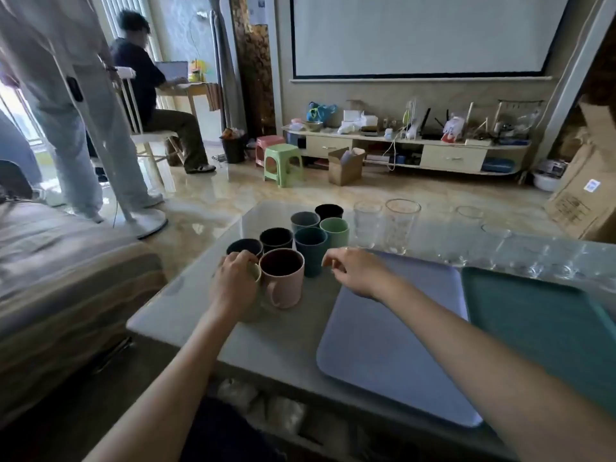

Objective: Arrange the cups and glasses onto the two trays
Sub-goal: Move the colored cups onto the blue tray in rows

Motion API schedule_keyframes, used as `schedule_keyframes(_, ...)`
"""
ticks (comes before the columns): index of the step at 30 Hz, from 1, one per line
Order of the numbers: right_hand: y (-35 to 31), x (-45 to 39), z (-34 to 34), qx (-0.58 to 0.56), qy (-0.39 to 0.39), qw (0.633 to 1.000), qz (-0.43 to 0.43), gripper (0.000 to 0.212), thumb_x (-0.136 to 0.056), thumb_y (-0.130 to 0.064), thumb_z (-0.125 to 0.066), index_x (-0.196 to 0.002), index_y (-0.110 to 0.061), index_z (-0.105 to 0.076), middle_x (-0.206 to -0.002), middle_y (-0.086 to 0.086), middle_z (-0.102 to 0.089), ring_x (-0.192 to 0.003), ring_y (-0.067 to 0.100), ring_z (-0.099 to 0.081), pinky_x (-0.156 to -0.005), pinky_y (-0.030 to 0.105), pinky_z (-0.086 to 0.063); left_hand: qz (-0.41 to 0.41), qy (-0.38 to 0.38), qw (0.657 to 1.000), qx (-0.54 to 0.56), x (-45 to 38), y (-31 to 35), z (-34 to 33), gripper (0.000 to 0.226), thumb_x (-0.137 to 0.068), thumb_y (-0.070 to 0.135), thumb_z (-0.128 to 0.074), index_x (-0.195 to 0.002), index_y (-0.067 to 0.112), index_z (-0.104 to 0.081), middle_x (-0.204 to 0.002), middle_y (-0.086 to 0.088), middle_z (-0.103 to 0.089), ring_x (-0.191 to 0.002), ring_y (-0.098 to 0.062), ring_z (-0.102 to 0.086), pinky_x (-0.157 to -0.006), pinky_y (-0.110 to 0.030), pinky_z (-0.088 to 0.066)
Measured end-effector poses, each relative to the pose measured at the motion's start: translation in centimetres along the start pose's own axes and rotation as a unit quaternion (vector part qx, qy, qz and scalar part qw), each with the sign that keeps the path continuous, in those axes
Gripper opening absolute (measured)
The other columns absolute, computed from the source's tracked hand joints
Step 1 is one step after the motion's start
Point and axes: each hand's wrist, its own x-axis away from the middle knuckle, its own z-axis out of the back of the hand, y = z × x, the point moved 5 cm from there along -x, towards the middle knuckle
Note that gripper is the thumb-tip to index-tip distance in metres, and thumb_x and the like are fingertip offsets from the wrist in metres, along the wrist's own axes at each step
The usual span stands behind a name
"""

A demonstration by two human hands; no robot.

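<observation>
Nearest the camera, two bare forearms reached over the desk (186, 295), and left of the pink mug (283, 278) the left hand (233, 285) curled its fingers round a pale cup that it mostly hid. Behind the pink mug clustered the other cups (311, 241), dark, grey, teal and green, all standing on the desk and not on a tray. Right of the pink mug the right hand (358, 271) hovered with loosely bent fingers, holding nothing, over the far edge of the lavender tray (393, 358), with clear glasses (400, 225) behind it and the teal tray (546, 331) touching the lavender one, farther right.
</observation>
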Motion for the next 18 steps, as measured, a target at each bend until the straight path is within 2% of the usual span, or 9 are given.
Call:
schedule_keyframes(4, -1.5, -2.7, -2.0, 0.036, -0.011, 0.999, -0.006, 0.039, -0.091, -0.004, -0.04, -0.12, -0.027, -0.053, -0.131, 0.002, -0.052, -0.11, 0.029, -0.056, -0.084, 0.037, -0.044, 0.025, 0.017, 0.999, -0.037, -0.3, -1.5, -0.5, 0.019, -0.086, 0.02, -0.05, -0.097, 0.019, -0.065, -0.108, -0.009, -0.066, -0.107, -0.03, -0.053, -0.095, -0.039, -0.034)
schedule_keyframes(7, -2.2, -4.8, -2.9, 0.051, 0.005, 0.999, 0.001, 0.052, -0.087, 0.005, -0.035, -0.124, -0.029, -0.049, -0.134, 0.0, -0.048, -0.11, 0.029, -0.057, -0.083, 0.039, -0.046, 0.045, -0.051, 0.996, -0.053, -0.8, -2.0, -1.5, 0.021, -0.085, 0.044, -0.05, -0.084, 0.026, -0.061, -0.095, -0.003, -0.069, -0.1, -0.025, -0.057, -0.108, -0.047, -0.024)
schedule_keyframes(9, -2.2, -6.0, -2.9, 0.072, 0.024, 0.997, -0.004, 0.059, -0.085, 0.009, -0.034, -0.128, -0.029, -0.046, -0.138, 0.0, -0.044, -0.113, 0.03, -0.056, -0.081, 0.038, -0.045, 0.035, -0.083, 0.993, -0.076, -0.9, -2.1, -2.0, 0.029, -0.082, 0.054, -0.051, -0.086, 0.026, -0.058, -0.095, -0.002, -0.068, -0.103, -0.025, -0.057, -0.112, -0.051, -0.017)
schedule_keyframes(11, -1.2, -7.2, -2.6, 0.089, 0.032, 0.995, -0.044, 0.066, -0.084, 0.012, -0.033, -0.135, -0.03, -0.04, -0.147, -0.003, -0.036, -0.117, 0.03, -0.054, -0.075, 0.034, -0.041, 0.011, -0.094, 0.99, -0.106, -0.8, -2.2, -2.3, 0.035, -0.081, 0.06, -0.049, -0.086, 0.026, -0.057, -0.095, -0.001, -0.068, -0.104, -0.025, -0.058, -0.112, -0.052, -0.018)
schedule_keyframes(13, 0.0, -8.2, -2.6, 0.096, 0.006, 0.991, -0.093, 0.073, -0.085, 0.012, -0.035, -0.142, -0.033, -0.031, -0.154, -0.006, -0.027, -0.119, 0.03, -0.053, -0.073, 0.033, -0.042, -0.001, -0.099, 0.99, -0.099, -0.8, -2.5, -2.2, 0.036, -0.083, 0.061, -0.047, -0.082, 0.026, -0.056, -0.092, 0.0, -0.069, -0.1, -0.023, -0.059, -0.11, -0.052, -0.022)
schedule_keyframes(15, 1.0, -8.7, -3.1, 0.106, -0.039, 0.987, -0.112, 0.074, -0.086, 0.011, -0.036, -0.146, -0.032, -0.025, -0.157, -0.006, -0.023, -0.124, 0.029, -0.05, -0.08, 0.035, -0.047, -0.004, -0.112, 0.99, -0.086, -0.8, -2.8, -2.0, 0.035, -0.086, 0.058, -0.047, -0.083, 0.025, -0.058, -0.09, 0.001, -0.067, -0.097, -0.022, -0.059, -0.107, -0.05, -0.026)
schedule_keyframes(17, 1.6, -9.2, -3.9, 0.125, -0.057, 0.985, -0.106, 0.071, -0.087, 0.009, -0.038, -0.146, -0.03, -0.027, -0.156, -0.004, -0.025, -0.127, 0.029, -0.048, -0.086, 0.036, -0.047, -0.016, -0.121, 0.989, -0.088, -0.7, -2.9, -1.7, 0.025, -0.089, 0.046, -0.049, -0.083, 0.024, -0.059, -0.085, 0.002, -0.062, -0.096, -0.023, -0.058, -0.101, -0.044, -0.031)
schedule_keyframes(18, 1.8, -9.5, -4.2, 0.131, -0.049, 0.985, -0.101, 0.068, -0.087, 0.008, -0.039, -0.144, -0.029, -0.03, -0.154, -0.003, -0.028, -0.125, 0.029, -0.049, -0.085, 0.036, -0.046, -0.024, -0.119, 0.988, -0.092, -0.7, -3.0, -1.6, 0.019, -0.09, 0.038, -0.05, -0.084, 0.023, -0.06, -0.086, 0.001, -0.063, -0.096, -0.025, -0.058, -0.096, -0.041, -0.032)
